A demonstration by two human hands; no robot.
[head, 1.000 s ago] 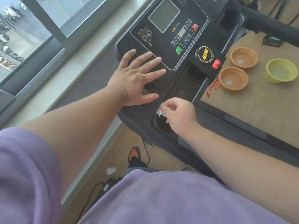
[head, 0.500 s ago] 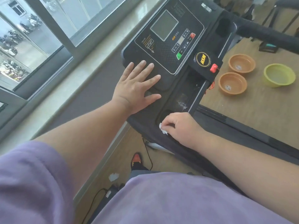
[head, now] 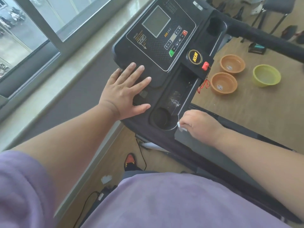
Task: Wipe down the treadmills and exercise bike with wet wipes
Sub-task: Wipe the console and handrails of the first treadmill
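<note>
Pinching a small white wipe (head: 180,127) in the curled right hand (head: 199,125), at the near rim of the black treadmill console (head: 158,51). Left hand (head: 126,89) flat, fingers spread. Three bowls (head: 223,83) on the brown floor nearby.

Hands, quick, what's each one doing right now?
Left hand: open, flat on the treadmill console.
Right hand: closed, pinching a wet wipe.

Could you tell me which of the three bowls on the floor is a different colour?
The yellow-green bowl, farthest right; the other two bowls are orange.
</note>
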